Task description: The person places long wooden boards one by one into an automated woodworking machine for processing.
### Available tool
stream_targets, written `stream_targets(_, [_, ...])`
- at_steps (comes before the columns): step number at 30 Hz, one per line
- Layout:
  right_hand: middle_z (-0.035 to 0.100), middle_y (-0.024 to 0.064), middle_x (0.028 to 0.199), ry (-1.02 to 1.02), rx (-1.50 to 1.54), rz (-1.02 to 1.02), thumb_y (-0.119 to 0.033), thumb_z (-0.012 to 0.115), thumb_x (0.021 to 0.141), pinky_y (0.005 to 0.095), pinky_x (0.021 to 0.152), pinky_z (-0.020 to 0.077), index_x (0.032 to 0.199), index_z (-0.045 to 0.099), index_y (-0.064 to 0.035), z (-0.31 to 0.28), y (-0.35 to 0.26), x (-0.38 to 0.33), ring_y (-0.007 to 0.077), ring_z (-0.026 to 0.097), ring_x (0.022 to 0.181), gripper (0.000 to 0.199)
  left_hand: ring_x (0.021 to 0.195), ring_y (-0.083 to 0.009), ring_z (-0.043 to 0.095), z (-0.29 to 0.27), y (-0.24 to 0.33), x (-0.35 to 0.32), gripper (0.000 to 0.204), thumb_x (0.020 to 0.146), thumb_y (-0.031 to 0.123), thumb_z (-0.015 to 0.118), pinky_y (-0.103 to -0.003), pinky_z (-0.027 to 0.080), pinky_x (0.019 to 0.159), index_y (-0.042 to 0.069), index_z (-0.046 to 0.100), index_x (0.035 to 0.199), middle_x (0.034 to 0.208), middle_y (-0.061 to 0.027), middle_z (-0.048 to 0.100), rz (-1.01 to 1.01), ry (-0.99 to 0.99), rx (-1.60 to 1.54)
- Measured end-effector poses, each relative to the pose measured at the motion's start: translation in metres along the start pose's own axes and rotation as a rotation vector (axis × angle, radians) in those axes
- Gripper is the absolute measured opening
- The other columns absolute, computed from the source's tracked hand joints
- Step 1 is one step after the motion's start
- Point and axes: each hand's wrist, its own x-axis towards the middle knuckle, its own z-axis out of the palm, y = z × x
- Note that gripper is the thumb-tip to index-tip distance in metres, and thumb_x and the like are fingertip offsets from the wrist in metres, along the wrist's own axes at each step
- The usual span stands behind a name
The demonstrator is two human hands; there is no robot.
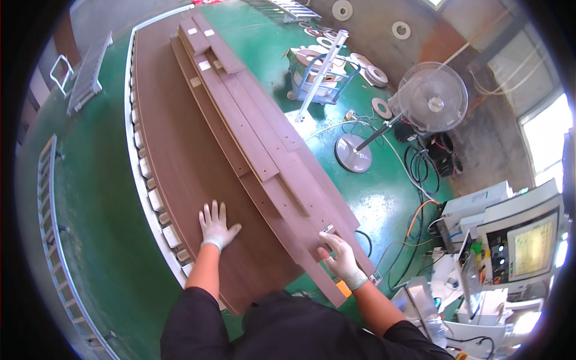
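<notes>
Gloved in white, my left hand (pixel 216 228) lies flat with fingers spread on a large brown panel (pixel 174 96). Long, narrow brown boards (pixel 249 129) are piled in uneven layers along the panel's right side, several with small drilled holes. White labels (pixel 204 65) show on the far boards. Over the near end of the pile is my right hand (pixel 342 259), also gloved, its thumb and fingers apart. A small printed label (pixel 326 228) shows by its fingertips. Whether that hand touches the board beneath, I cannot tell.
Conveyor rollers (pixel 155 200) and a pale rail edge the panel's left side. A fan (pixel 433 99) stands at right, near a blue trolley (pixel 327 78) and loose cables (pixel 420 165). A machine with a screen (pixel 533 247) is at the near right.
</notes>
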Motion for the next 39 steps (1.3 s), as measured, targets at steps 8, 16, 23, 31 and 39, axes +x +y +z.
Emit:
stream_targets(8, [0.061, 0.0252, 0.143, -0.117, -0.282, -0.389, -0.012, 0.084, 0.079, 0.0507, 0.109, 0.0515, 0.136, 0.065, -0.0032, 0.025, -0.007, 0.209, 0.0466, 0.06, 0.13, 0.061, 0.165, -0.041, -0.005, -0.059, -0.015, 0.111, 0.106, 0.093, 0.068, 0.063, -0.059, -0.002, 0.131, 0.014, 0.017, 0.173, 0.181, -0.0135, 0.005, -0.14, -0.121, -0.071])
stream_targets(16, [0.046, 0.033, 0.157, 0.0, -0.422, -0.103, -0.049, 0.074, 0.094, 0.0486, 0.114, 0.0462, 0.154, 0.041, 0.0059, 0.097, 0.016, 0.368, 0.0485, 0.051, 0.141, 0.088, 0.165, -0.0411, -0.003, -0.05, -0.02, 0.128, 0.105, 0.092, 0.063, 0.066, -0.059, -0.002, 0.131, 0.014, 0.019, 0.172, 0.18, -0.0145, 0.008, -0.111, -0.066, -0.1])
stream_targets(23, [0.06, 0.0319, 0.144, -0.199, -0.129, 0.242, -0.067, 0.086, 0.077, 0.042, 0.113, 0.0471, 0.15, 0.047, 0.0079, 0.077, 0.045, 0.407, 0.0416, 0.06, 0.135, 0.111, 0.164, -0.0415, 0.009, -0.033, -0.032, 0.148, 0.075, 0.095, 0.041, 0.069, -0.062, 0.006, 0.13, 0.012, 0.045, 0.161, 0.175, -0.0163, 0.027, -0.092, 0.058, -0.364])
stream_targets(31, [0.059, 0.0305, 0.147, -0.217, -0.041, 0.318, -0.06, 0.086, 0.08, 0.0412, 0.115, 0.045, 0.154, 0.044, 0.0063, 0.079, 0.028, 0.396, 0.0404, 0.057, 0.139, 0.108, 0.144, -0.0473, 0.044, -0.071, 0.099, 0.143, 0.073, 0.102, 0.046, 0.065, -0.05, 0.036, 0.122, -0.009, 0.05, 0.148, 0.155, -0.0358, 0.044, -0.221, 0.544, -0.981])
stream_targets(39, [0.062, 0.029, 0.143, -0.244, 0.025, 0.332, -0.061, 0.084, 0.081, 0.0433, 0.113, 0.0471, 0.154, 0.046, 0.0034, 0.065, 0.026, 0.392, 0.0412, 0.06, 0.135, 0.104, 0.142, -0.042, 0.049, -0.079, 0.15, 0.135, 0.082, 0.104, 0.03, 0.061, -0.044, 0.038, 0.121, -0.01, 0.022, 0.164, 0.162, -0.0333, 0.035, -0.146, 0.462, -1.277])
